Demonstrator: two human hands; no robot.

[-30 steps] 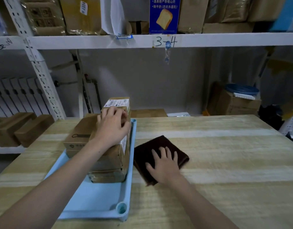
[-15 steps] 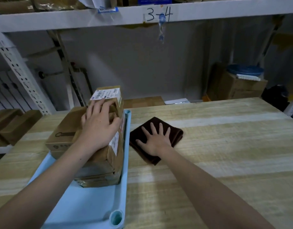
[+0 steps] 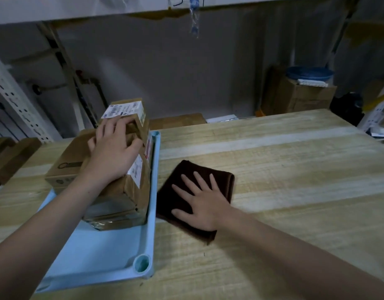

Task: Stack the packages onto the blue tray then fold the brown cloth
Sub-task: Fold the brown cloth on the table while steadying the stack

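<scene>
On the pale blue plastic tray (image 3: 104, 252), brown cardboard packages (image 3: 130, 191) sit stacked against its right rim, the left hand (image 3: 115, 154) spread flat on top. Just beside it, the right hand (image 3: 199, 202) presses open-palmed on the folded dark brown cloth (image 3: 221, 180). Releasing the leaning stack carelessly could topple it.

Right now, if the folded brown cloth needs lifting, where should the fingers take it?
Probably the far right edge of the brown cloth, coming from the right. The layers show thick there, that side of the table is open, and the blue tray crowds its left.
</scene>
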